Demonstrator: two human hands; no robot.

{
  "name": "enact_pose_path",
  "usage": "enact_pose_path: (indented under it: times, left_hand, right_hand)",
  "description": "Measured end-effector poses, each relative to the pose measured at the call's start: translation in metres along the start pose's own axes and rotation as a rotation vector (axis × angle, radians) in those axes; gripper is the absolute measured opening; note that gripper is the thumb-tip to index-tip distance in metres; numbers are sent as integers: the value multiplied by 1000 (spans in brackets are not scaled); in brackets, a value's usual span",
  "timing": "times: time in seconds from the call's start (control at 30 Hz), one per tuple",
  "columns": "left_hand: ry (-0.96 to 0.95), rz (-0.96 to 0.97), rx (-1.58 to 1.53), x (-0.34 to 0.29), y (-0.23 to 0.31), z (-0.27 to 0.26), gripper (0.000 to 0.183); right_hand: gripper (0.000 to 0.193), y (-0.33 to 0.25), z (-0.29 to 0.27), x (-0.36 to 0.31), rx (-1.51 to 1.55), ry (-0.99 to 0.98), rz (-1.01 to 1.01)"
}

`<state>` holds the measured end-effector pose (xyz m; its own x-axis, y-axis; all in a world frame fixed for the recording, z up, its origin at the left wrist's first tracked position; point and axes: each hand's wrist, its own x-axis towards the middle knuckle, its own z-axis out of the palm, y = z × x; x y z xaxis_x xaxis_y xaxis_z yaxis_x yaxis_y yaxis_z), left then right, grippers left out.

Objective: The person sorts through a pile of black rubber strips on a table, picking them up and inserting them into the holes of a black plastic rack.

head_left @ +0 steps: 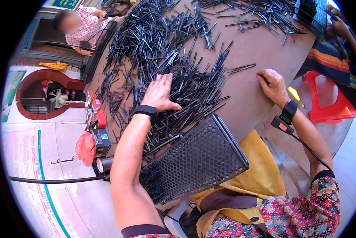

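A large heap of thin, dark, glossy strips [200, 81] is spread over the brown table [241, 93]; I cannot tell their exact kind. My left hand [159, 94] lies palm down on the heap's near part, fingers stretched forward and thumb out to the side. Beyond the heap's right side, my right hand [273, 85] is at the tabletop with curled fingers, and nothing shows in them. Two or so loose strips [241, 68] lie to its left. Tilted against the table's near edge is a black perforated basket [203, 158], with dark strips gathered at its lower left end.
A red plastic stool [330, 105] stands at the right. A co-worker's arm [346, 33] and another perforated basket [311, 18] are at the far right. Across the table at upper left, another person [84, 29] sits by a dark tray [100, 51]. A red plastic bag [85, 145] hangs at the left edge.
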<state>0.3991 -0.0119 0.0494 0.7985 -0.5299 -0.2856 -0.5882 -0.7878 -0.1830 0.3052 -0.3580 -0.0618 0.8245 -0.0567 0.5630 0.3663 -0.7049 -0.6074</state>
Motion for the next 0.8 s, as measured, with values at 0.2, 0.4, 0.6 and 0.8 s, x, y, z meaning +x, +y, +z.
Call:
enact_pose_path:
  times: [0.2, 0.4, 0.6, 0.8]
  left_hand:
    - [120, -14, -149, 6, 7, 5, 75]
    - [-73, 26, 17, -18, 33, -4, 58]
    - [-200, 94, -85, -29, 43, -9, 107]
    - [-187, -20, -184, -19, 43, -12, 111]
  right_hand:
    - [7, -4, -2, 1, -28, -45, 31]
    - [7, -3, -1, 1, -20, -13, 2]
    - [7, -2, -3, 1, -35, -29, 7]
    - [7, -5, -4, 0, -37, -50, 12]
